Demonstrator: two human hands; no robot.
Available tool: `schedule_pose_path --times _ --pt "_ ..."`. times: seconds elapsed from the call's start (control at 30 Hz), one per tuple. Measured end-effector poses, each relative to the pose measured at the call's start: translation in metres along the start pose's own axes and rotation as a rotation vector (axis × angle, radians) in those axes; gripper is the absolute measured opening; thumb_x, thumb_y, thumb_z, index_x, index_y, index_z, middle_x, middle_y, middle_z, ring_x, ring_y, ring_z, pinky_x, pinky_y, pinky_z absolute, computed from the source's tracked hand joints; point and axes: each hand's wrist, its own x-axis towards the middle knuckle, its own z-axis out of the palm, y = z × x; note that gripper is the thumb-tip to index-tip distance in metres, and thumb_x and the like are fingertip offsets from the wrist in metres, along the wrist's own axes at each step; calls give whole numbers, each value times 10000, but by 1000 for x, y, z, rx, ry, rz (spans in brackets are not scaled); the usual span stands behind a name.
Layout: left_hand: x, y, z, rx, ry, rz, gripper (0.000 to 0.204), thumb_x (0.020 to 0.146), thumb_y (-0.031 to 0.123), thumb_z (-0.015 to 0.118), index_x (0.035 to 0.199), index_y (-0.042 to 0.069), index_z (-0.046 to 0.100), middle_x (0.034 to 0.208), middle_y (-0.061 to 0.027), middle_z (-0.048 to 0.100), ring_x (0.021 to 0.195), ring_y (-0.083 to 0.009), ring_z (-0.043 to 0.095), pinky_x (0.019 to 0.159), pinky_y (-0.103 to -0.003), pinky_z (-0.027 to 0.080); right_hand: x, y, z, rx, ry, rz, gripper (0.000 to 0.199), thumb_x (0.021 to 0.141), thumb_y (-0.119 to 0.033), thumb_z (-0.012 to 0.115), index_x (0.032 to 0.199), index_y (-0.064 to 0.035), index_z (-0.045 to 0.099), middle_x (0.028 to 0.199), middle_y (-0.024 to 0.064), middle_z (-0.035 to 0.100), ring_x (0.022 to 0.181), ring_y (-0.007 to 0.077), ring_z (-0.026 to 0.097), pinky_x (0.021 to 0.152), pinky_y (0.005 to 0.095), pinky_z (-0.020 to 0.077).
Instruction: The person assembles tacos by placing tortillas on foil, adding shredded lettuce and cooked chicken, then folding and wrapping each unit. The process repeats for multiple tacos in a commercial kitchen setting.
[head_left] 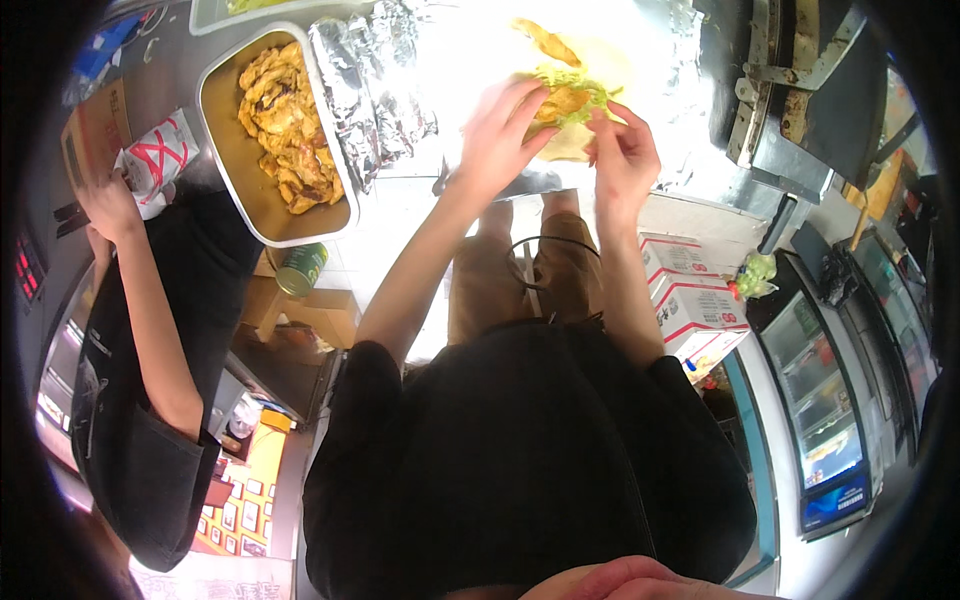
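Observation:
Shredded lettuce (572, 78) and pieces of browned chicken (565, 103) lie on a pale flatbread (568, 146) on the bright work surface. My left hand (502, 140) touches the filling from the left, with its thumb and fingers apart. From the other side, my right hand (624, 158) pinches at the lettuce edge, thumb and forefinger closed together. A longer browned strip (546, 42) lies just beyond the lettuce. Glare washes out much of the flatbread's outline.
Left of my arms, a metal tray (222, 150) holds cooked chicken, beside crumpled foil (362, 95). Further left, a co-worker's hand (108, 208) is at a white wrapped package (155, 165) with red marks. Metal equipment (770, 90) stands right; white boxes (695, 305) are below.

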Motion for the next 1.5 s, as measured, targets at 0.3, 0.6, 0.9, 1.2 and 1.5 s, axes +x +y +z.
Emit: schedule_pose_path --times 0.3,0.6,0.9,1.2,1.5 --pt "15 11 1 79 -15 -7 385 874 177 885 1234 107 767 1279 -55 706 1146 -313 664 984 -435 511 112 -40 17 -885 -366 -1082 375 899 -150 840 1244 -64 720 1183 123 720 1078 314 714 943 413 592" --pt "20 3 -8 33 -65 61 351 905 137 853 1245 118 773 1265 -52 700 1115 -309 667 978 -435 520 153 -13 84 -792 -583 -852 286 890 -151 730 1070 41 617 990 324 624 1011 536 621 888 587 523" --pt "18 5 -13 -21 -85 -3 343 898 121 852 1232 105 773 1262 -53 721 1185 -312 676 1010 -444 521 144 -82 13 -974 -673 -817 353 885 -140 800 1182 -23 649 1111 168 689 1055 354 701 923 434 575" --pt "14 18 -16 73 -43 -44 339 905 104 847 1235 87 774 1326 -77 710 1248 -325 660 1021 -461 532 104 -41 -34 -1034 -739 -878 445 813 -84 814 1213 -61 621 1193 128 650 1089 358 690 942 448 593" --pt "-37 27 -34 334 -362 253 435 867 118 769 1301 93 740 1483 -93 645 1362 -311 618 1119 -463 522 57 10 -88 -983 -673 -1095 474 843 -137 850 1292 -86 710 1201 103 641 1130 303 659 985 437 574"
